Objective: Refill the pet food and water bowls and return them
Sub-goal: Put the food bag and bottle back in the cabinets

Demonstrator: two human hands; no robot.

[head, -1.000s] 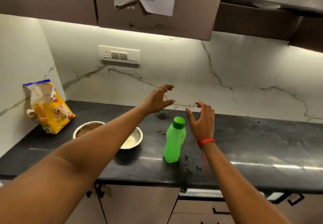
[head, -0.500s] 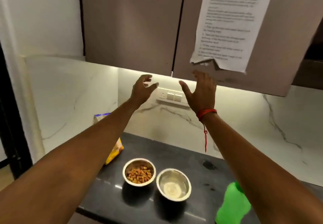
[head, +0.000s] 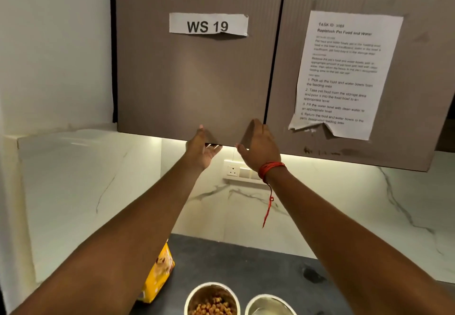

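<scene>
Both hands are raised to the lower edge of the cabinet door point(head: 197, 81) labelled "WS 19". The left hand point(head: 203, 148) is held with straight fingers and nothing is gripped. The right hand point(head: 258, 147) is likewise spread flat and empty, with a red thread point(head: 269, 168) tied at the wrist. Contact with the door cannot be confirmed.

On the dark desk point(head: 246, 260) below, the food bowl point(head: 211, 290), which holds kibble, is set just beside the water bowl point(head: 268, 301); both are cut by the frame's bottom edge. A yellow food bag point(head: 160, 275) is stood to their left, partly hidden by the left forearm. An instruction sheet point(head: 344, 73) is fixed to the neighbouring door.
</scene>
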